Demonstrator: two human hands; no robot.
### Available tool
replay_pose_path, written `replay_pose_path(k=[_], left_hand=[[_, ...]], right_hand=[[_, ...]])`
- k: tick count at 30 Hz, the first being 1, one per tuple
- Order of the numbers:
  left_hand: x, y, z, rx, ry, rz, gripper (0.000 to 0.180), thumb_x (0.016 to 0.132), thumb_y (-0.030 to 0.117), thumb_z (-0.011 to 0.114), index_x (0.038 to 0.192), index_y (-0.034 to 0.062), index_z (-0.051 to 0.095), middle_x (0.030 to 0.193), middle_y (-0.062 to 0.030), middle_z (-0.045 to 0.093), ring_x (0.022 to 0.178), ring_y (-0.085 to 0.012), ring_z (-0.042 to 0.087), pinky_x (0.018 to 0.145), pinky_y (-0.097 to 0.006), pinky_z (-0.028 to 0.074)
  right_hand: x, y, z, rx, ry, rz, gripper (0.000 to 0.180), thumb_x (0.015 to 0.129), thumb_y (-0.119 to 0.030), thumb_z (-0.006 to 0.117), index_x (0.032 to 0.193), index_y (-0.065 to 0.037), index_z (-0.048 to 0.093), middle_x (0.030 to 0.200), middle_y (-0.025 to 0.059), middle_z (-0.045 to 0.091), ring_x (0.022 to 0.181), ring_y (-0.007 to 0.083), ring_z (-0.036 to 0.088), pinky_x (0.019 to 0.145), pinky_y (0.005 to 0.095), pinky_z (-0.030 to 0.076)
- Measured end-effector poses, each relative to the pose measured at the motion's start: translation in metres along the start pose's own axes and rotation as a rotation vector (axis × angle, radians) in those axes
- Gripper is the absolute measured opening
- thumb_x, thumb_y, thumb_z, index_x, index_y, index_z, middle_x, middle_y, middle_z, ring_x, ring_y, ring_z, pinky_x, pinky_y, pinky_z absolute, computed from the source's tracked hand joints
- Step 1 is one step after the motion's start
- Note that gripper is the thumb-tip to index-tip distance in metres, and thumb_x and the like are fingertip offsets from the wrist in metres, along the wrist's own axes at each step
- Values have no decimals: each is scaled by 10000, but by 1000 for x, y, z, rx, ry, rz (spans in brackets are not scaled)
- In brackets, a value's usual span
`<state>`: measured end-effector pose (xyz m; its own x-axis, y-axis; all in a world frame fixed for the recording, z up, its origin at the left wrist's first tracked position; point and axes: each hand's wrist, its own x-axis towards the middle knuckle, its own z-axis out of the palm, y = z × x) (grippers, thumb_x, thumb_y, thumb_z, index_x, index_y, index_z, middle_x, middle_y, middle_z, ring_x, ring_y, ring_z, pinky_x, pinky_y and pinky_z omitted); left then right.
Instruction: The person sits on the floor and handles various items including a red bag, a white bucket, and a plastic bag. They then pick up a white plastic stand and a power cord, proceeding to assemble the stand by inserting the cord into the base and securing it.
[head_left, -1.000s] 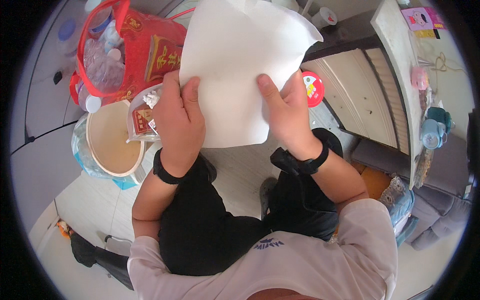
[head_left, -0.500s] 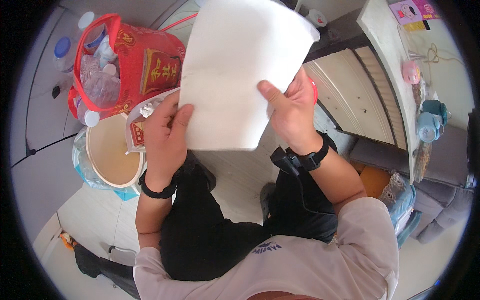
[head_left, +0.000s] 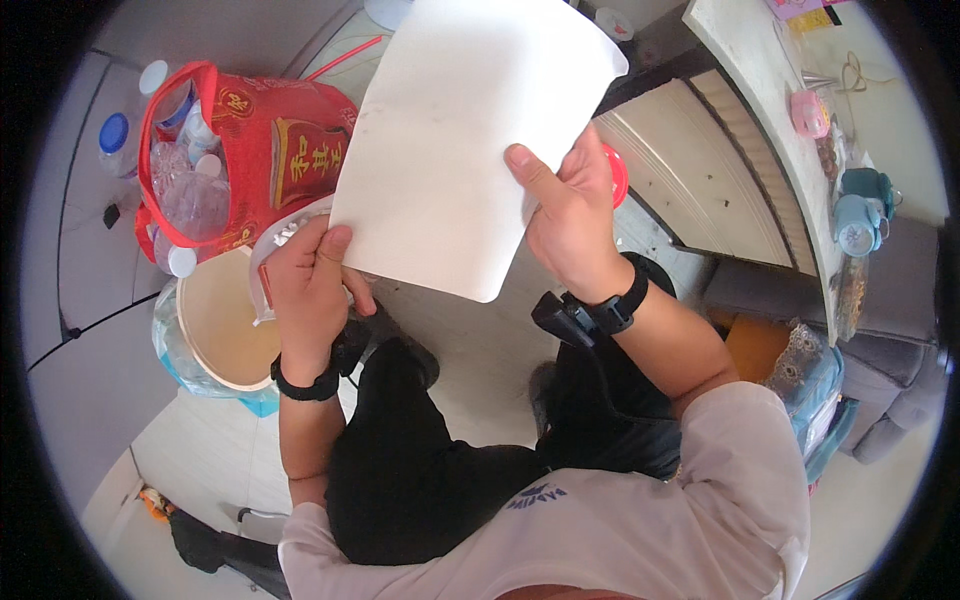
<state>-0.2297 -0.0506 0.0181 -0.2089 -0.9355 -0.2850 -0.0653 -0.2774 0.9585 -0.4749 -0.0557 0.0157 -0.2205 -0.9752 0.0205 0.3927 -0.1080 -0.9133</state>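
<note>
A large white sheet (head_left: 455, 150) with slightly rounded corners is held up in front of me, tilted, its far end cut off by the top of the view. My left hand (head_left: 310, 270) pinches its near left corner, thumb on top and fingers underneath. On the right edge, my right hand (head_left: 570, 205) grips the sheet with its thumb lying flat on the face and the other fingers behind. Whether it is paper or thin board I cannot tell. Each wrist wears a black band; a small black device (head_left: 563, 318) sits at the right one.
Left stands a red bag (head_left: 262, 130) full of plastic bottles, beside a cream bin (head_left: 235, 320) with a bluish liner. A white-topped cabinet (head_left: 690, 170) with cups and small items is at right, a grey sofa (head_left: 890, 290) beyond. A round red thing (head_left: 615, 175) shows behind my right hand.
The sheet has turned and shifted a little to the left, its near left corner lower. My left hand has moved slightly down and left, my right hand slightly up and left. Both keep their hold.
</note>
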Motion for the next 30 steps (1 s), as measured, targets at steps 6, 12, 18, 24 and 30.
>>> replay_pose_path(k=[6, 12, 18, 24, 30], left_hand=[[-5, -5, -38, 209, -34, 57, 295, 1023, 189, 534, 1166, -51, 628, 853, -78, 680, 724, -117, 644, 646, -248, 505], [-5, -7, -45, 34, 212, 135, 335, 1044, 218, 501, 1226, -39, 614, 1017, -50, 680, 807, -84, 609, 749, -242, 491], [-6, -7, -34, 56, 331, 138, 288, 1034, 178, 521, 1184, -44, 626, 952, -31, 682, 791, -76, 598, 704, -222, 470], [1, -24, -23, 470, 620, 374, 258, 1030, 197, 533, 1077, -31, 643, 790, -40, 645, 704, -79, 550, 651, -231, 442], [6, -21, -17, 459, 521, 353, 294, 1042, 246, 503, 997, -31, 588, 714, -66, 578, 661, -131, 525, 624, -287, 432]], right_hand=[[0, -5, -6, -145, -285, 361, 525, 885, 56, 600, 1375, 6, 419, 1296, 143, 568, 1226, 201, 530, 1042, 362, 412], [-20, 15, 1, -443, -631, 380, 556, 855, -11, 652, 1373, 12, 452, 1271, 189, 575, 1213, 272, 549, 1024, 377, 425], [-20, 20, 4, -383, -625, 434, 558, 860, 3, 641, 1381, 13, 440, 1271, 173, 570, 1203, 258, 553, 1024, 373, 430], [-26, 18, 12, -373, -640, 443, 541, 909, 28, 618, 1408, 1, 411, 1279, 101, 584, 1194, 171, 545, 1014, 342, 450], [-26, 20, 7, -418, -572, 388, 561, 869, -11, 642, 1391, -11, 437, 1224, 160, 615, 1135, 246, 601, 975, 370, 468]])
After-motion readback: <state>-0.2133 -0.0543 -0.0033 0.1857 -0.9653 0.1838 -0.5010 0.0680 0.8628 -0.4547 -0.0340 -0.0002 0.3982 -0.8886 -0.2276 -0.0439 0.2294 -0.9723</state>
